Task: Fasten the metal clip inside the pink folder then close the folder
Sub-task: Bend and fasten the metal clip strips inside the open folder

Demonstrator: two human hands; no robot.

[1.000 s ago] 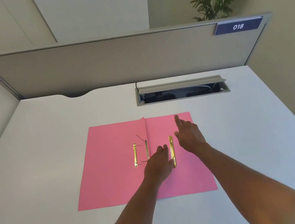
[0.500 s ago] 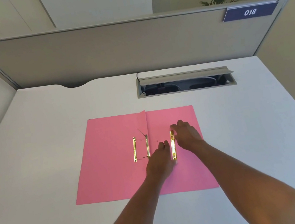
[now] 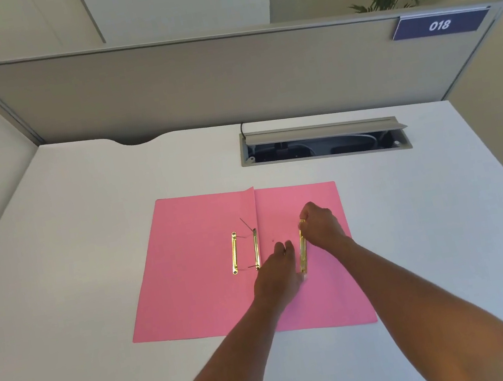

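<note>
From the head camera, the pink folder (image 3: 191,273) lies open and flat on the white desk (image 3: 82,218), its fold running away from the viewer, with two thin gold metal strips (image 3: 236,252) and bent wire prongs just left of the fold. On the right leaf lies the loose gold metal clip bar (image 3: 301,248), long and narrow; the right hand (image 3: 322,221) has curled fingers pinched on its far end, while the left hand (image 3: 277,272) rests against its near end, though whether that hand actually grips it I cannot tell.
</note>
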